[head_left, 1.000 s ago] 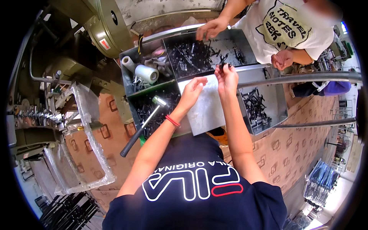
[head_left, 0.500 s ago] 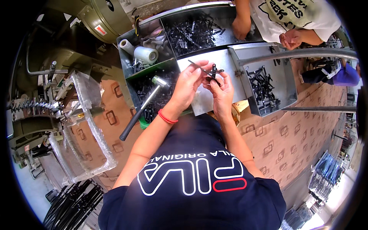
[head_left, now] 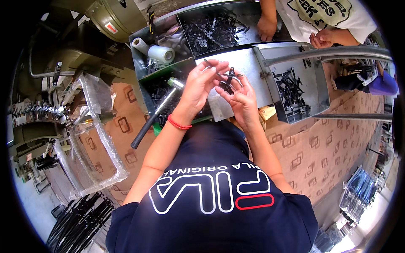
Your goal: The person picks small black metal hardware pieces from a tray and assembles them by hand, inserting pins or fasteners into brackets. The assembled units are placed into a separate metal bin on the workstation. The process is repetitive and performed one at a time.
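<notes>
Over the bare metal tray surface (head_left: 219, 110), my two hands meet around small black jointed metal pieces (head_left: 230, 76). My left hand (head_left: 198, 84), with a red bead bracelet at its wrist, pinches a thin dark strip whose end pokes out above the fingers. In the fingers of my right hand (head_left: 244, 101) are black linked parts, one standing up and another lying near the palm. Whether the strip and these parts are joined cannot be made out. A hammer (head_left: 157, 114) with a black grip and pale head rests across the bin of black parts (head_left: 162, 93) left of my hands.
A long bin (head_left: 253, 9) of black parts lies at the back; a co-worker's hand (head_left: 266, 28) reaches into it. White rolls (head_left: 161, 54) fill the back-left compartment. On the right, a metal tray (head_left: 322, 90) holds more black pieces, with a grey bar (head_left: 329, 55) crossing it.
My hands have shifted slightly left, and my right fingers have opened out more around the black parts. The strip in my left hand has turned. The co-worker's hand has moved a little.
</notes>
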Available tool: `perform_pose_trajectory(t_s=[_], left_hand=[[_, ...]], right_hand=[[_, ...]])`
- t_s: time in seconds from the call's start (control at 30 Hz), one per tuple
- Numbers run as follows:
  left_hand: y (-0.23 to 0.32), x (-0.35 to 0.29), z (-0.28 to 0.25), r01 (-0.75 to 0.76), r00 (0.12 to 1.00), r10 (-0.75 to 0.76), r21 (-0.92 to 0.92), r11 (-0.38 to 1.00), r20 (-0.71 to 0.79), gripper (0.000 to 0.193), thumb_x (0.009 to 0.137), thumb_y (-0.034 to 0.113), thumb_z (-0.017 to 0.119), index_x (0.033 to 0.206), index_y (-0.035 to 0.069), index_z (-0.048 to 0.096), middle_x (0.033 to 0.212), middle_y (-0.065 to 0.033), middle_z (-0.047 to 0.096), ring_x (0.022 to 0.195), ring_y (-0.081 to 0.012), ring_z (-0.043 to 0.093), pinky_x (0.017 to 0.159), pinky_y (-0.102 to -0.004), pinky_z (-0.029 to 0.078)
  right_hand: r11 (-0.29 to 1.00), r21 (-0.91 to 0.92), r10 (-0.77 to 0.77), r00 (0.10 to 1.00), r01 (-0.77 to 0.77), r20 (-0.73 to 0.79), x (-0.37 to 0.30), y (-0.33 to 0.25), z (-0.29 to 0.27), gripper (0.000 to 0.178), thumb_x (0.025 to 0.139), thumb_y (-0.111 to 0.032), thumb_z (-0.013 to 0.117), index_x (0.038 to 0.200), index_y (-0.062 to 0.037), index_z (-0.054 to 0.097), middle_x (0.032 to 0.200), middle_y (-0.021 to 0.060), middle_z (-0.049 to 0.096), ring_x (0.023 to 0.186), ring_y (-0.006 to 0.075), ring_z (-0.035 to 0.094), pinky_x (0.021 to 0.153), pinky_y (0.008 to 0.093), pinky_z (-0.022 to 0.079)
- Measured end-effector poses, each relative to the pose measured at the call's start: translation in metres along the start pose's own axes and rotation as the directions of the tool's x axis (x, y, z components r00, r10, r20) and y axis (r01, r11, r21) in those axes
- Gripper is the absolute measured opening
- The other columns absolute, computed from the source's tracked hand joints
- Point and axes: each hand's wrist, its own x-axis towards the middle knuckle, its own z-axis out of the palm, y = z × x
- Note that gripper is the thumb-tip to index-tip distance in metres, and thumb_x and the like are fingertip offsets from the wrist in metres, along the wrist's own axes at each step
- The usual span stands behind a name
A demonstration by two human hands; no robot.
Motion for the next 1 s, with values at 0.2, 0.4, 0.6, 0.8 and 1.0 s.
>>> perform_pose_trajectory(t_s=[0.2,0.4,0.6,0.8,1.0], left_hand=[[0.007,-0.004,0.003,-0.024,0.999,0.024,-0.019,1.000,-0.028,0.022,0.087,0.009,0.042,0.107,0.000,0.044,0.113,-0.0186,0.051,0.104,-0.0239,0.052,0.088,-0.0333,0.042],[0.008,-0.002,-0.004,-0.062,0.997,0.057,-0.080,0.995,-0.060,0.022,0.087,0.009,0.040,0.107,-0.001,0.044,0.111,-0.0188,0.052,0.102,-0.0248,0.053,0.087,-0.0353,0.043],[0.015,-0.003,-0.019,-0.068,0.988,0.053,-0.101,0.992,-0.144,0.021,0.088,0.008,0.041,0.106,0.000,0.045,0.080,-0.0047,0.053,0.068,-0.0120,0.050,0.063,-0.0267,0.044],[0.013,-0.006,-0.013,0.064,0.997,-0.058,0.147,0.987,-0.044,0.021,0.085,0.011,0.047,0.104,0.001,0.049,0.067,0.0039,0.042,0.053,-0.0039,0.033,0.047,-0.0178,0.029],[0.007,-0.009,-0.003,0.089,0.996,-0.075,0.467,0.880,-0.048,0.017,0.078,0.017,0.062,0.088,0.003,0.059,0.067,0.0047,0.051,0.053,-0.0005,0.033,0.047,-0.0158,0.025]], right_hand=[[0.999,0.030,0.034,0.999,-0.034,-0.025,0.001,-0.001,-0.002,0.054,0.066,0.004,0.045,0.119,0.0015,0.034,0.113,0.0212,0.047,0.105,0.0310,0.051,0.092,0.0392,0.042],[0.994,0.100,0.054,0.998,-0.050,-0.036,0.004,-0.002,-0.006,0.049,0.071,0.000,0.048,0.119,0.0014,0.036,0.112,0.0224,0.049,0.105,0.0314,0.051,0.091,0.0394,0.043],[0.997,0.028,0.072,0.994,-0.070,-0.078,0.002,-0.003,-0.010,0.040,0.080,-0.005,0.052,0.117,0.0022,0.038,0.105,0.0188,0.053,0.093,0.0244,0.057,0.082,0.0320,0.048],[0.982,-0.173,0.064,0.996,-0.073,-0.057,0.006,0.008,-0.018,0.029,0.081,-0.005,0.055,0.109,0.0026,0.050,0.092,0.0117,0.058,0.077,0.0176,0.061,0.069,0.0239,0.050],[0.907,-0.417,0.029,0.997,-0.055,-0.067,0.004,0.007,-0.012,0.022,0.082,-0.006,0.055,0.101,0.0049,0.056,0.082,0.0107,0.061,0.076,0.0189,0.062,0.069,0.0253,0.051]])
